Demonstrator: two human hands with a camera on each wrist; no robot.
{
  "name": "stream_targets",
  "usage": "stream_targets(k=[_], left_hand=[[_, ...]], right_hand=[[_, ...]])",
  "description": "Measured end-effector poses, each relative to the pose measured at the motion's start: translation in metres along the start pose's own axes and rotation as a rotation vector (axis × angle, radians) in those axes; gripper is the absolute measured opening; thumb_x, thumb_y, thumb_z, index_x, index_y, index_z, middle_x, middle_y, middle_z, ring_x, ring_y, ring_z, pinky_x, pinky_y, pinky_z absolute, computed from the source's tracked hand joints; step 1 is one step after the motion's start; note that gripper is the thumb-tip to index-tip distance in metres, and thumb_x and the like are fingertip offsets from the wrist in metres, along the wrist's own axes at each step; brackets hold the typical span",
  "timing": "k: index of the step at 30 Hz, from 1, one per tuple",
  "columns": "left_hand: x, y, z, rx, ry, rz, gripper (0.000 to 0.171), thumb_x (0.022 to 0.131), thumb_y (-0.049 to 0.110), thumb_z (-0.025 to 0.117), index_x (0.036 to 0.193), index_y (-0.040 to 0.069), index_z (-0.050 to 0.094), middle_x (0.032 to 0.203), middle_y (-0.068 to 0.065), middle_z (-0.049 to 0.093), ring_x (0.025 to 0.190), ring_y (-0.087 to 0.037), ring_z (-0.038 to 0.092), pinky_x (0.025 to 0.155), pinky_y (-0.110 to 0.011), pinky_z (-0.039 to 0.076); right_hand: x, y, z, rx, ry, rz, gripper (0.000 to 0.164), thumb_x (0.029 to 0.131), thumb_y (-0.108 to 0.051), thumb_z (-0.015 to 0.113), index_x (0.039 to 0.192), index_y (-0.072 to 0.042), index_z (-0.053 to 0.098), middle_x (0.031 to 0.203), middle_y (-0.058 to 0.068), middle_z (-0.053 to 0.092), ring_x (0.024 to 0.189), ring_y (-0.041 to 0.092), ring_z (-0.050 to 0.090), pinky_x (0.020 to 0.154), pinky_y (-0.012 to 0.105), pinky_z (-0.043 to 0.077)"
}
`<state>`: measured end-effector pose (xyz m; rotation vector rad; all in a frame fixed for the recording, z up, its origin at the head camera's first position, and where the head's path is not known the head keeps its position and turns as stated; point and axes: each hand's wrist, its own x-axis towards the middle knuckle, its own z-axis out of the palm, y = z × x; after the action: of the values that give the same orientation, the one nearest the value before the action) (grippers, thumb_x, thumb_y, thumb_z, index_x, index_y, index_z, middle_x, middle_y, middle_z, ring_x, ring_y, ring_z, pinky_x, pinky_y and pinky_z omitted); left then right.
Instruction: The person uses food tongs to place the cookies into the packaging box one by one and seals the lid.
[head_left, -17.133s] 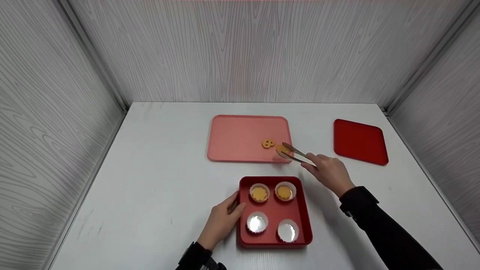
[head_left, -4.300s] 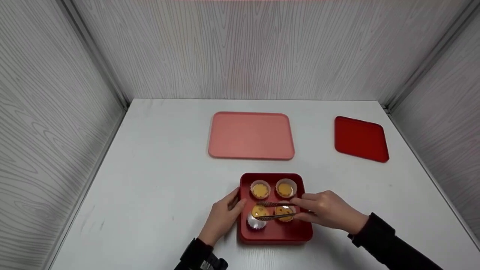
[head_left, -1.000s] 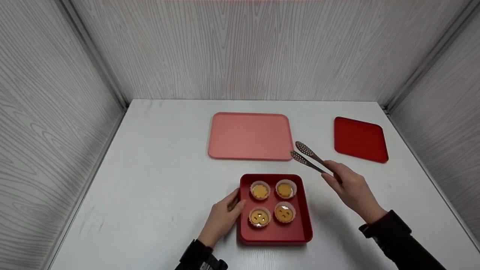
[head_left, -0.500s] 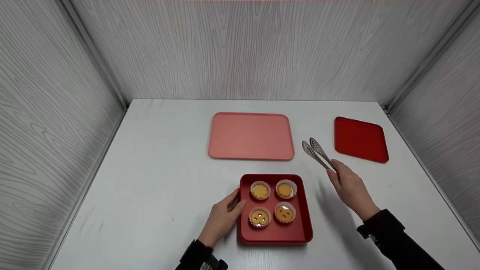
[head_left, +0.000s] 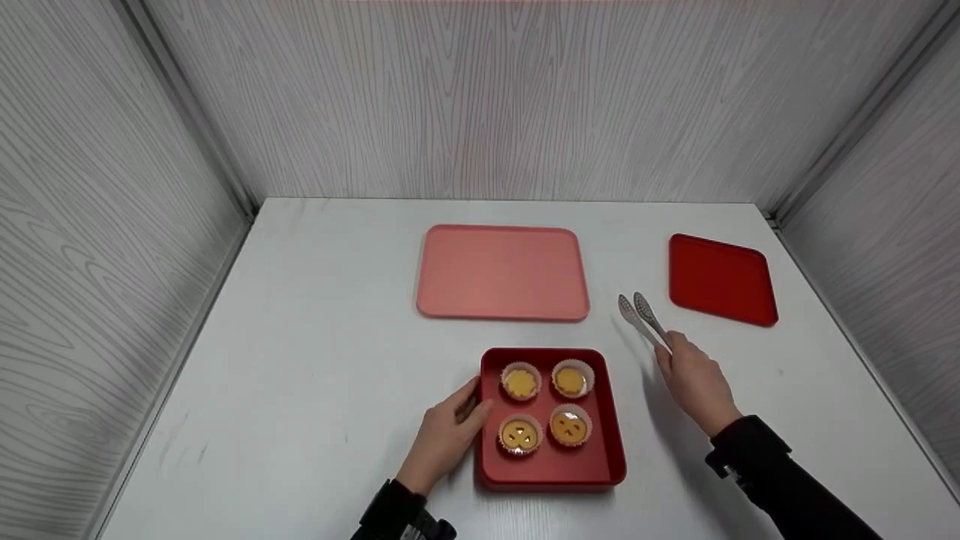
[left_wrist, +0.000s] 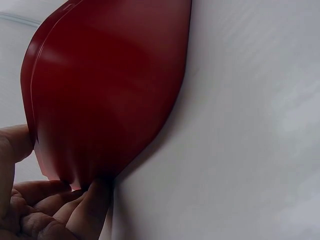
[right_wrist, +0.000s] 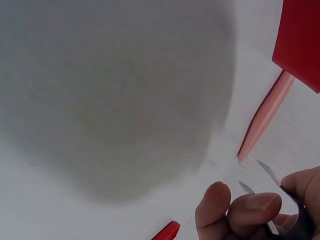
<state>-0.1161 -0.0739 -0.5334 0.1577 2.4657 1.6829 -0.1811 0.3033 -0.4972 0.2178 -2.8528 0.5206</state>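
Note:
My left hand (head_left: pixel 442 441) holds the left wall of a red square box (head_left: pixel 551 472), thumb at the rim and fingers low on the outside, as the left wrist view shows. Inside are paper cups, each with a cookie. The two at the back hold star-like yellow cookies, such as this cookie (head_left: pixel 520 382); the two in front hold round cookies (head_left: pixel 568 427) with cut-out holes. Right of the box, my right hand (head_left: pixel 696 384) grips metal tongs (head_left: pixel 639 322) with perforated tips. The tips stand slightly apart with nothing between them, pointing away over the white table.
A pink tray (head_left: pixel 502 271) lies bare behind the box. Farther right lies a smaller dark red tray (head_left: pixel 721 279), turned slightly. Grey wood-grain panels (head_left: pixel 480 105) enclose the table (head_left: pixel 300 360) at the back and both sides.
Both holed cookies have gone from the pink tray into the front cups. Over the last second the tongs move right, away from the pink tray, and their tips draw closer together. The left hand stays put.

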Motion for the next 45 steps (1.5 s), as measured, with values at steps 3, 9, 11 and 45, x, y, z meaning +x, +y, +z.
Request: stream_targets(k=[3, 9, 11, 45], left_hand=[[0.0, 0.0, 0.0, -0.003, -0.001, 0.0, 0.064, 0.104, 0.042, 0.059, 0.155, 0.008, 0.044, 0.154, -0.014, 0.049, 0.141, -0.029, 0.048, 0.117, -0.045, 0.039], [0.0, -0.001, 0.001, -0.003, -0.001, 0.002, 0.064, 0.104, 0.042, 0.059, 0.155, 0.007, 0.044, 0.154, -0.014, 0.049, 0.141, -0.028, 0.049, 0.117, -0.045, 0.039], [0.0, 0.0, 0.001, -0.005, -0.003, 0.001, 0.065, 0.104, 0.043, 0.059, 0.155, 0.006, 0.044, 0.154, -0.014, 0.048, 0.141, -0.028, 0.048, 0.117, -0.045, 0.039], [-0.001, 0.0, -0.001, -0.002, -0.001, -0.013, 0.065, 0.103, 0.044, 0.059, 0.155, 0.007, 0.045, 0.154, -0.014, 0.049, 0.141, -0.029, 0.048, 0.116, -0.045, 0.04]], right_hand=[[0.0, 0.002, 0.003, -0.025, -0.029, 0.041, 0.022, 0.104, -0.012, 0.054, 0.111, 0.009, 0.054, 0.07, 0.015, 0.058, 0.055, 0.026, 0.052, 0.046, 0.046, 0.048], [-0.001, 0.005, 0.007, -0.033, -0.08, 0.12, 0.024, 0.105, -0.015, 0.052, 0.11, 0.008, 0.053, 0.067, 0.014, 0.057, 0.053, 0.025, 0.05, 0.044, 0.042, 0.044], [-0.001, 0.005, 0.008, -0.03, -0.095, 0.137, 0.023, 0.105, -0.016, 0.051, 0.108, 0.007, 0.052, 0.066, 0.013, 0.055, 0.053, 0.024, 0.049, 0.043, 0.039, 0.041], [-0.001, -0.002, 0.014, -0.045, -0.273, 0.151, 0.025, 0.101, -0.022, 0.049, 0.101, 0.002, 0.044, 0.061, 0.01, 0.053, 0.048, 0.021, 0.047, 0.041, 0.033, 0.04]])
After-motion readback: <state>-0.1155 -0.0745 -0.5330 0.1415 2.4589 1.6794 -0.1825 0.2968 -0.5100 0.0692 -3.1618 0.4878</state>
